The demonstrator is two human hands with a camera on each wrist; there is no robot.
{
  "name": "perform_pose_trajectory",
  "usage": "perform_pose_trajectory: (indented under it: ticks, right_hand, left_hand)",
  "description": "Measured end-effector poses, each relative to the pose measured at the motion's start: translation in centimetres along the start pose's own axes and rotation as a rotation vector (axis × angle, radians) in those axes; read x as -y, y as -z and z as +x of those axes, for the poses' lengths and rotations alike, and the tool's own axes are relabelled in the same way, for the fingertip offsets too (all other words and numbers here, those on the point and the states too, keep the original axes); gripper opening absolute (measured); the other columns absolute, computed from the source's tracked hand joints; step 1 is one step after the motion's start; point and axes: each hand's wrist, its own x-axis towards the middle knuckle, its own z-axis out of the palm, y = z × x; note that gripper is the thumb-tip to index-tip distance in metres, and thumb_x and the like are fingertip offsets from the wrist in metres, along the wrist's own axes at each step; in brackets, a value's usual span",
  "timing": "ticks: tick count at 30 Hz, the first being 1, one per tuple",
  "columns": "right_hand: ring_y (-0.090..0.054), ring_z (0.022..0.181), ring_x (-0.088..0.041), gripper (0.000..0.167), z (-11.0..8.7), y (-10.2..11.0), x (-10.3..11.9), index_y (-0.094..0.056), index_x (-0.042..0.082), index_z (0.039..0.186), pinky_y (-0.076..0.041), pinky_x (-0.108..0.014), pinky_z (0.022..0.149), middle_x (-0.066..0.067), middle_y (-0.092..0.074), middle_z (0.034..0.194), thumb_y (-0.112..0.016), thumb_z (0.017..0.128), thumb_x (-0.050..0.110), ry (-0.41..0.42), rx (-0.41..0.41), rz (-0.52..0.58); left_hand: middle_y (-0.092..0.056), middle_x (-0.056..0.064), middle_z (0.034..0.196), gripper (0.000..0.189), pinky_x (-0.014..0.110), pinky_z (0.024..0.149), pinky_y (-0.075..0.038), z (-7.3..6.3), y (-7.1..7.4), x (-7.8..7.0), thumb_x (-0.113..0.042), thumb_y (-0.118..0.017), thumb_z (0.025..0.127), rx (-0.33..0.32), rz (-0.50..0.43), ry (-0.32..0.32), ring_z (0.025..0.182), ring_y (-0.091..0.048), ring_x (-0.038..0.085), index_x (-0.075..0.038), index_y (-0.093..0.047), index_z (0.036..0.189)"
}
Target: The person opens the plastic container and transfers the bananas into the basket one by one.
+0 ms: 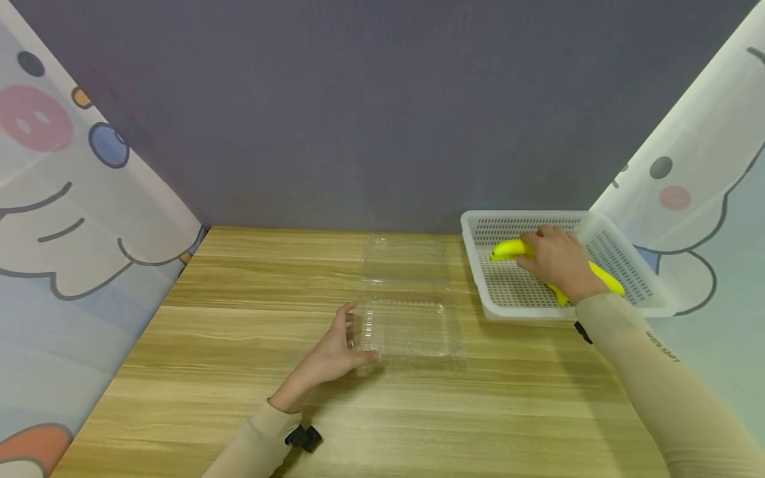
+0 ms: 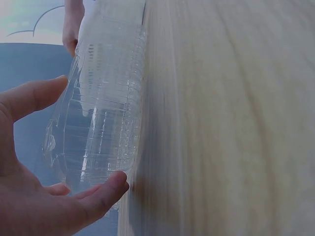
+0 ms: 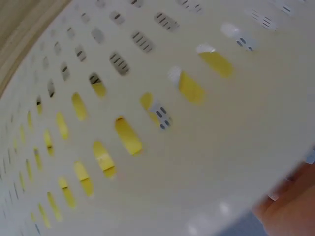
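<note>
A clear plastic clamshell box (image 1: 412, 325) lies unfolded on the table, its lid (image 1: 406, 259) laid back toward the wall. My left hand (image 1: 335, 348) holds the box at its left side, thumb at the near corner and fingers along the left edge; the left wrist view shows the fingertips (image 2: 115, 182) at its ridged wall. Inside the white slotted basket (image 1: 484, 285), my right hand (image 1: 558, 259) grips a yellow banana (image 1: 507, 249). More yellow shows beyond the wrist, partly hidden by the hand. In the right wrist view, yellow appears through the slots of the basket wall (image 3: 162, 162).
The basket stands at the table's back right, against the grey wall (image 1: 335, 119) and a cartoon-printed side panel (image 1: 675, 172). Another printed panel (image 1: 78, 232) borders the left side. Bare wood tabletop (image 1: 257, 292) extends left of the box.
</note>
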Motion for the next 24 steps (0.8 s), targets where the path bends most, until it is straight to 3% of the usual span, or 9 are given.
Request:
perform_pose_trajectory:
  ticks: [9,17,24]
  right_hand:
    - [-0.051,0.1,-0.042,0.046,0.2,-1.1,-0.4,-0.062,-0.002,0.13,-0.045,-0.063,0.09,-0.024,-0.057,0.111,-0.064,0.093,0.025,0.003,0.037,0.011]
    - [-0.049,0.109,-0.045,0.048,0.1,-1.6,-0.3,-0.061,-0.001,0.132,-0.04,-0.068,0.096,-0.024,-0.057,0.115,-0.065,0.093,0.027,-0.017,0.07,0.027]
    - [-0.054,0.102,-0.044,0.049,0.1,-1.9,-0.2,-0.061,-0.004,0.13,-0.045,-0.065,0.09,-0.025,-0.057,0.111,-0.067,0.092,0.026,0.028,0.077,0.023]
  left_hand:
    - [-0.03,0.023,0.155,0.114,0.061,0.106,-0.041,0.0,0.0,0.0,-0.027,-0.089,0.079,-0.005,0.004,0.004,0.138,-0.039,0.045,-0.012,-0.011,0.161]
    - [-0.031,0.022,0.154,0.114,0.06,0.105,-0.042,0.1,-0.1,0.0,-0.026,-0.089,0.079,-0.007,0.014,0.003,0.136,-0.041,0.043,-0.011,-0.011,0.161]
    - [-0.03,0.023,0.155,0.114,0.061,0.107,-0.039,0.0,0.0,0.0,-0.026,-0.089,0.079,-0.004,0.004,0.008,0.139,-0.038,0.046,-0.012,-0.011,0.161]
